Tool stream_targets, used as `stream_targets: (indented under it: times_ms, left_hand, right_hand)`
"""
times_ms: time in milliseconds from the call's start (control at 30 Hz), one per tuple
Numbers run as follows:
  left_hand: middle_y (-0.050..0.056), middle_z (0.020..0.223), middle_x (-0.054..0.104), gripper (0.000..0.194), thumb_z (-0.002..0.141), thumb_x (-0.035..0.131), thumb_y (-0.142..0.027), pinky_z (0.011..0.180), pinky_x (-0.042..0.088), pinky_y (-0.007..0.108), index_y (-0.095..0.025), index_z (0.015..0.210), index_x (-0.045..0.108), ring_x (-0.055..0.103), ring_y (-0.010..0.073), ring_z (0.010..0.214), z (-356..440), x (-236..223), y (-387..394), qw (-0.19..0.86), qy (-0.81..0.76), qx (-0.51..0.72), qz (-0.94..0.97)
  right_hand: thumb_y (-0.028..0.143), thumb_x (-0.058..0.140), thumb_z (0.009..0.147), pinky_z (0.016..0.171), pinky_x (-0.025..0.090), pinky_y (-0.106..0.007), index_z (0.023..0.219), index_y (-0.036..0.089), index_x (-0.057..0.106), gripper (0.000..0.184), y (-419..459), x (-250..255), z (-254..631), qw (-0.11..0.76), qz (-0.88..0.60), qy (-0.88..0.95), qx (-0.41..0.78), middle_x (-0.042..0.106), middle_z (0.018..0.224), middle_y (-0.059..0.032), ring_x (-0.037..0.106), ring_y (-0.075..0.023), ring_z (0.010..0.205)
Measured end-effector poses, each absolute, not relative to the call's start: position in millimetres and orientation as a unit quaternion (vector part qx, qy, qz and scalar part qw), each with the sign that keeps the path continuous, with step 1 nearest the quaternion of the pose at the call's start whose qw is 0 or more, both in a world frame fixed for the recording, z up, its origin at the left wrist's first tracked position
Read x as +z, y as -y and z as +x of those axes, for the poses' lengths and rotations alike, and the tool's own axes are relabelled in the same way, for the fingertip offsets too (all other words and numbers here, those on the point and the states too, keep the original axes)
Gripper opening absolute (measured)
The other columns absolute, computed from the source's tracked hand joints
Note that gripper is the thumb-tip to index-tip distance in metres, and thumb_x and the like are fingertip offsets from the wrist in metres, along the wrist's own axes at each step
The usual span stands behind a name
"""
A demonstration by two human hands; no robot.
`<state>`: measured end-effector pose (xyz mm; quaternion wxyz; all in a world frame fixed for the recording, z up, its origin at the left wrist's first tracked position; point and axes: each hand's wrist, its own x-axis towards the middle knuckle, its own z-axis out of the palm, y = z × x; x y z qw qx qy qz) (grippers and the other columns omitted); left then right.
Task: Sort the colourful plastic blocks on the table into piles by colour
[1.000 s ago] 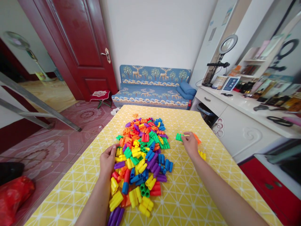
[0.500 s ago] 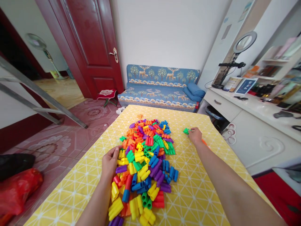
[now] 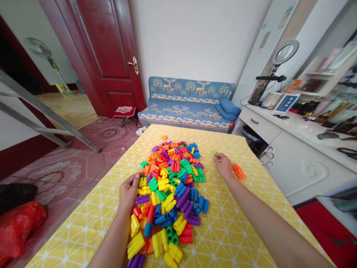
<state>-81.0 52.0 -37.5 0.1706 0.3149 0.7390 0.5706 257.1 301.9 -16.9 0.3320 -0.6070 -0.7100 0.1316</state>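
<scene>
A long heap of plastic tube-shaped building blocks (image 3: 167,184) in several colours lies on the yellow patterned tablecloth (image 3: 223,230). My left hand (image 3: 128,190) rests at the heap's left edge, its fingers stretched out and touching the blocks near an orange one. To the right of the heap, just above the cloth, my right hand (image 3: 223,165) pinches a green block (image 3: 216,153). Only a small tip of that block shows past the fingers. An orange block (image 3: 238,171) lies on the cloth just right of my right wrist.
A single orange block (image 3: 164,137) lies beyond the heap near the far edge. Behind the table stands a blue patterned sofa (image 3: 189,106). A white dresser (image 3: 306,156) with a ring light stands to the right. At the left are a metal ladder (image 3: 52,115) and a red bag (image 3: 22,227).
My right hand has shifted slightly left and turned, so the green block is now mostly covered and the orange block beside the wrist shows more. My left hand stays at the heap.
</scene>
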Motion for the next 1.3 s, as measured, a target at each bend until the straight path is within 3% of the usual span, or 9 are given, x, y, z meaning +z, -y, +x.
stream_targets:
  times_ms: [167,367,633,800,967,1100,1300]
  left_hand:
    - [0.008,0.106,0.074,0.045,0.079,0.053,-0.050,0.089,0.049,0.034,-0.017,0.100,0.074,0.065,0.0269,0.102,-79.6,-34.5,-52.3,0.166,-0.741,0.568,0.318]
    - [0.010,0.106,0.074,0.047,0.078,0.054,-0.051,0.088,0.049,0.035,-0.015,0.102,0.074,0.065,0.0274,0.102,-80.6,-36.7,-52.4,0.168,-0.738,0.573,0.315]
    - [0.009,0.106,0.074,0.047,0.079,0.054,-0.051,0.087,0.050,0.035,-0.016,0.102,0.074,0.066,0.0273,0.100,-82.7,-39.9,-53.0,0.169,-0.737,0.573,0.316]
    - [0.008,0.104,0.074,0.044,0.079,0.055,-0.050,0.089,0.049,0.035,-0.017,0.099,0.075,0.066,0.0269,0.100,-80.8,-37.7,-53.2,0.158,-0.734,0.579,0.318]
    - [0.008,0.104,0.075,0.044,0.079,0.054,-0.050,0.089,0.049,0.034,-0.017,0.099,0.075,0.066,0.0267,0.100,-79.8,-35.6,-52.9,0.159,-0.737,0.576,0.315]
    - [0.008,0.105,0.074,0.044,0.080,0.054,-0.050,0.089,0.049,0.035,-0.018,0.100,0.075,0.066,0.0269,0.101,-82.0,-38.9,-53.4,0.164,-0.740,0.570,0.318]
    - [0.007,0.103,0.075,0.044,0.081,0.054,-0.052,0.083,0.050,0.032,-0.018,0.100,0.075,0.066,0.0262,0.097,-84.0,-42.7,-53.6,0.167,-0.743,0.567,0.314]
  right_hand:
    - [0.042,0.057,0.081,0.069,0.047,-0.027,0.089,0.020,0.068,0.026,-237.7,-27.2,245.0,0.316,-0.547,0.750,0.196,0.072,0.083,-0.0029,0.067,-0.0180,0.077]
    - [0.039,0.058,0.081,0.066,0.045,-0.027,0.093,0.019,0.071,0.026,-218.8,-25.3,222.1,0.297,-0.578,0.728,0.217,0.074,0.087,-0.0063,0.068,-0.0204,0.082]
    - [0.038,0.065,0.071,0.049,0.033,-0.024,0.055,0.023,0.066,0.022,-227.4,-15.3,205.4,0.289,-0.593,0.715,0.232,0.065,0.054,0.0005,0.059,-0.0157,0.053]
    - [0.035,0.066,0.067,0.055,0.040,-0.024,0.063,0.022,0.065,0.013,-217.0,-13.0,211.9,0.346,-0.575,0.702,0.238,0.069,0.068,-0.0013,0.062,-0.0175,0.065]
    - [0.050,0.060,0.074,0.055,0.047,-0.027,0.078,0.018,0.062,0.032,-213.2,-20.0,225.4,0.431,-0.532,0.661,0.307,0.068,0.067,-0.0031,0.062,-0.0173,0.058]
    - [0.055,0.060,0.073,0.051,0.047,-0.029,0.090,0.014,0.064,0.045,-245.4,-29.4,250.5,0.482,-0.547,0.603,0.324,0.069,0.068,-0.0064,0.064,-0.0198,0.057]
    - [0.040,0.064,0.068,0.057,0.051,-0.036,0.079,0.014,0.069,0.029,-314.5,-39.3,287.1,0.459,-0.595,0.606,0.260,0.068,0.061,-0.0076,0.065,-0.0240,0.062]
